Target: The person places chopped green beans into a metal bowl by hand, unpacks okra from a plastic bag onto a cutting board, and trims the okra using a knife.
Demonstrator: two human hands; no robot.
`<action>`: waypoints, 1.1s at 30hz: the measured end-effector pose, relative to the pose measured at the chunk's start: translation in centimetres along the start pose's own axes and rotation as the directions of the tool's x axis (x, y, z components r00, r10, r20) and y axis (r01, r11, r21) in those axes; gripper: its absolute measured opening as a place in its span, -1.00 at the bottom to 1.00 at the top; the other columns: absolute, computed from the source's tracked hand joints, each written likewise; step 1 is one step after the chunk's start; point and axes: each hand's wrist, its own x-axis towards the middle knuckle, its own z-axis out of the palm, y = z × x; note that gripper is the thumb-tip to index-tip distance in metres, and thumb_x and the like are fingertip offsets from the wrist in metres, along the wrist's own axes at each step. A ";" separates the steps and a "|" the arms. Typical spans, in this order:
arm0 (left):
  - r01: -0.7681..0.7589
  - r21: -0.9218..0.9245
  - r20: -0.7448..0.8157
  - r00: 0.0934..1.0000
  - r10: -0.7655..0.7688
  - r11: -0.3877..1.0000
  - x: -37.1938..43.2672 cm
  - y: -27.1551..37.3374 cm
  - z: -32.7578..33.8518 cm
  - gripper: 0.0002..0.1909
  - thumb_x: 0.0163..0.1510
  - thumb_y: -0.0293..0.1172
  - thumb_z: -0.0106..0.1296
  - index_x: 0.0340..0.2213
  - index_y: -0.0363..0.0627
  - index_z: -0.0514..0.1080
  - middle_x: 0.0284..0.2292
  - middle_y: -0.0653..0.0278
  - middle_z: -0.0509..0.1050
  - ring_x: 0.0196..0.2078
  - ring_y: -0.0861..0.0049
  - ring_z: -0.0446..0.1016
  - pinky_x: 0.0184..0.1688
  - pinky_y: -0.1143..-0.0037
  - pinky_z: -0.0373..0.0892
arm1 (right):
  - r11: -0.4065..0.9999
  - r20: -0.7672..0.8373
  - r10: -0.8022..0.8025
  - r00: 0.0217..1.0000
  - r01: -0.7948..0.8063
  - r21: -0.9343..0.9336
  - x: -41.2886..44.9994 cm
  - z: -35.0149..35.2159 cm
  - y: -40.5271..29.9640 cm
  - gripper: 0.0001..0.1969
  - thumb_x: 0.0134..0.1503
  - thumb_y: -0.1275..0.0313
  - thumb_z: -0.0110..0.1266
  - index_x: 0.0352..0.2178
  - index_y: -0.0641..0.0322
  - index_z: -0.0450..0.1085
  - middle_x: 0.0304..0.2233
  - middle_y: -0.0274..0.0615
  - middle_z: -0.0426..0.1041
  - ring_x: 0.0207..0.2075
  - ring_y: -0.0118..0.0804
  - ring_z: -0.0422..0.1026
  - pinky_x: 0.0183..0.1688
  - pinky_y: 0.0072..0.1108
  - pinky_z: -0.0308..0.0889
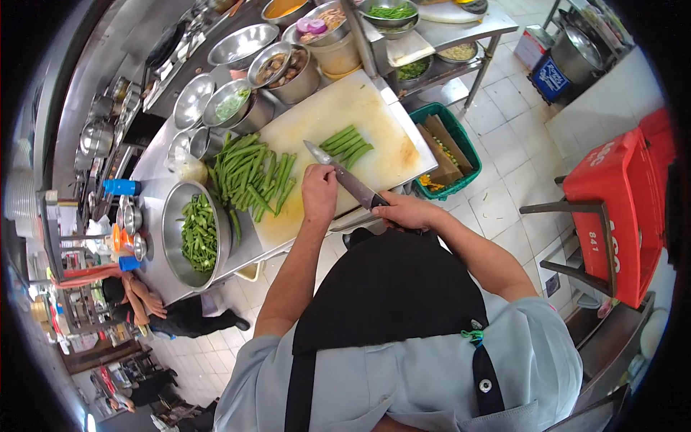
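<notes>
My right hand [404, 209] grips the dark handle of a chef's knife [353, 185], whose blade points up and left over the cutting board [372, 113]. Curled closed beside the blade, my left hand [318, 194] shows nothing held in its fingers; whether it touches the blade is unclear. Just beyond the knife tip lies a small row of green okra pods [345, 144]. A larger heap of whole okra [248, 170] covers the board's left side and spills over its edge. Left of that heap, a wide steel bowl [168, 237] contains cut green pieces [198, 232].
Steel bowls and pots [232, 102] of food line the back of the counter. A green bin [475, 162] with cardboard stands on the floor at right, near a red plastic chair [610, 216]. Another person [178, 318] is beyond the counter's left end.
</notes>
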 end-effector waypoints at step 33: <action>-0.091 0.161 0.323 0.946 0.034 0.983 4.3 2.0 -0.2 -0.30 -0.01 -0.25 0.43 0.13 -0.13 0.40 0.31 -0.04 0.34 0.40 -0.03 0.24 0.43 0.11 0.14 | 0.995 -0.204 0.093 0.975 -0.101 -0.028 -6.5 -3.9 -3.2 -0.73 0.48 0.20 -0.04 -0.10 0.22 0.31 -0.47 -0.33 0.40 -0.58 -0.45 0.46 -0.62 -0.52 0.39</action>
